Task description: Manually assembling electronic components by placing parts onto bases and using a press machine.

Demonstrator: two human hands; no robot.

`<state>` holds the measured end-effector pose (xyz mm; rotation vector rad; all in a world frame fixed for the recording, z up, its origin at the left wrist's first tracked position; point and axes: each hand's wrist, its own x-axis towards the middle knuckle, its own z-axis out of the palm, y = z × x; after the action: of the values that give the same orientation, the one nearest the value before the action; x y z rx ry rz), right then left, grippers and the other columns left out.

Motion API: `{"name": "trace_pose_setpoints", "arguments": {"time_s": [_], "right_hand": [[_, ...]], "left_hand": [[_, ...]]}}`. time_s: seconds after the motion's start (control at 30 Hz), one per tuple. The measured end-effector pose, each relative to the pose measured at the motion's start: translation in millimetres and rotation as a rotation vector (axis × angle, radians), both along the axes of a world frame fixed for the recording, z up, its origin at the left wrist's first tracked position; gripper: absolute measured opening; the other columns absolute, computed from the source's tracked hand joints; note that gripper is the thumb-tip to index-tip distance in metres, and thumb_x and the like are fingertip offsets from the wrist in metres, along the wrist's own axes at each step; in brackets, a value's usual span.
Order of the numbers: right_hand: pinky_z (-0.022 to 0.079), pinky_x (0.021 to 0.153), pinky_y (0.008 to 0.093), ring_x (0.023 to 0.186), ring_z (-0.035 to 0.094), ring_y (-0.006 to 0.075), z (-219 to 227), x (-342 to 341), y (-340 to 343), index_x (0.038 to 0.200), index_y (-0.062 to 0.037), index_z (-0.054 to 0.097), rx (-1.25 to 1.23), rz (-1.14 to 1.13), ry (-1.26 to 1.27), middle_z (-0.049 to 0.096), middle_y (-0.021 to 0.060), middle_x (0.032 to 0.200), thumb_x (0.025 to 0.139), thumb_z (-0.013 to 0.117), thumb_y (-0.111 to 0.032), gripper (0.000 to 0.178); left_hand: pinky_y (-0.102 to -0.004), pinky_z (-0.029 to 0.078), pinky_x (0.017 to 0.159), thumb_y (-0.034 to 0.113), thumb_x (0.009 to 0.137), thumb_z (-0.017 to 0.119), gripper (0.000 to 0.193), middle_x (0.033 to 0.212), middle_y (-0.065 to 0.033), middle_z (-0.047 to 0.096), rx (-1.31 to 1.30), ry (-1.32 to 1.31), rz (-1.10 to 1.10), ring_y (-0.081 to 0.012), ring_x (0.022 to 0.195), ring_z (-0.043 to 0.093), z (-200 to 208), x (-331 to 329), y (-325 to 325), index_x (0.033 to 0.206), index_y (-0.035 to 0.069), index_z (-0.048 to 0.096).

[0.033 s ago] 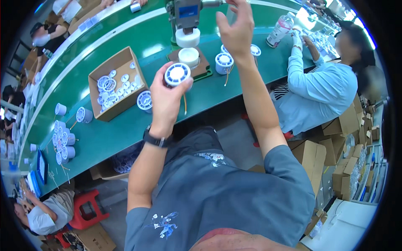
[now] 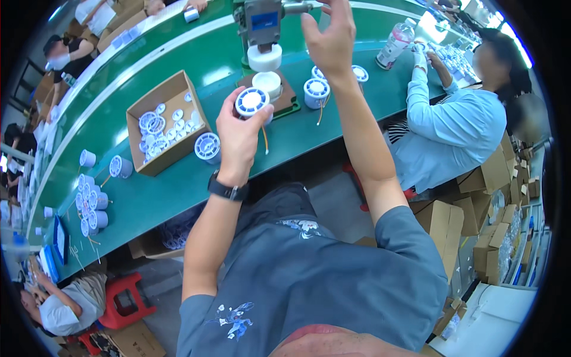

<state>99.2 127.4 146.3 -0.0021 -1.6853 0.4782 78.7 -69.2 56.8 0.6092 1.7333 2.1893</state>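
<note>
My left hand [image 2: 238, 134] grips a white round plastic housing [image 2: 252, 102] by its sides, fingers and thumb wrapped round it. Its spoked top faces up and an orange wire [image 2: 265, 141] hangs below. Just beyond it, a white round cup-shaped holder [image 2: 267, 86] sits on the brown base of a bench press [image 2: 264, 24]. A white round pressing head [image 2: 264, 58] hangs above that holder, apart from it. My right hand [image 2: 331, 44] is raised beside the press's side lever [image 2: 298, 8], thumb spread away and fingers apart; the picture's upper edge partly cuts off the fingertips.
An open cardboard box [image 2: 169, 156] with white discs and rings stands left, a spoked housing [image 2: 207, 147] beside it. Several housings [image 2: 90, 202] cluster farther left; others [image 2: 316, 92] stand right of the press. A bottle [image 2: 395, 44] and a co-worker in light blue [image 2: 449, 125] are at right.
My left hand has brought the housing slightly closer to the holder on the press. My right hand has shifted a little up and left. The view has tilted slightly.
</note>
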Motion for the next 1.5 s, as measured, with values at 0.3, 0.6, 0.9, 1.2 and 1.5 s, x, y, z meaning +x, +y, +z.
{"name": "trace_pose_setpoints", "arguments": {"time_s": [0.3,0.6,0.9,1.2,1.5], "right_hand": [[0.047,0.090,0.0384,0.097,0.059,0.0320,89.4,-36.0,38.3,0.121,0.0004,0.055,0.051,0.083,0.167,0.058,0.0187,0.110,0.078,0.058,-0.002,0.043],[0.053,0.078,0.0362,0.086,0.061,0.0225,159.8,-107.2,76.4,0.119,-0.0015,0.056,-0.125,0.200,0.248,0.060,0.0163,0.101,0.085,0.061,-0.011,0.036],[0.037,0.040,0.0300,0.048,0.049,0.0129,198.4,-93.4,66.9,0.090,0.0035,0.064,-0.764,0.736,-0.342,0.056,0.0070,0.063,0.088,0.058,-0.016,0.021],[0.053,0.083,0.0398,0.071,0.064,0.0215,-12.1,69.1,0.3,0.094,0.0032,0.067,-0.058,0.646,0.384,0.065,0.0113,0.078,0.085,0.056,-0.010,0.019],[0.052,0.084,0.0421,0.070,0.065,0.0249,-36.1,85.1,-24.8,0.090,0.0036,0.064,-0.060,0.283,0.227,0.063,0.0109,0.075,0.090,0.049,-0.007,0.019]], "left_hand": [[-0.0304,0.053,0.088,0.004,0.078,0.081,0.064,0.114,-0.0121,0.064,0.107,0.070,0.092,-0.0171,0.103,0.063,-26.3,-45.4,64.0,0.133,-0.006,0.049],[-0.0312,0.052,0.086,0.008,0.075,0.082,0.057,0.109,-0.0114,0.067,0.164,0.167,0.084,-0.0167,0.097,0.064,-43.9,-54.9,95.8,0.124,-0.006,0.057],[-0.0338,0.051,0.088,0.008,0.072,0.082,0.064,0.110,-0.0124,0.067,0.128,0.175,0.046,-0.0209,0.099,0.065,-51.9,-63.5,90.6,0.128,-0.005,0.053],[-0.0406,0.049,0.095,0.011,0.066,0.081,0.097,0.122,-0.0245,0.061,-0.252,0.396,0.159,-0.0366,0.110,0.062,-58.3,-56.9,85.9,0.146,-0.007,0.030],[-0.0414,0.043,0.104,0.015,0.069,0.080,0.098,0.135,-0.0264,0.050,-0.264,0.448,0.162,-0.0387,0.125,0.051,-56.2,-66.3,90.8,0.147,-0.007,0.026]]}}
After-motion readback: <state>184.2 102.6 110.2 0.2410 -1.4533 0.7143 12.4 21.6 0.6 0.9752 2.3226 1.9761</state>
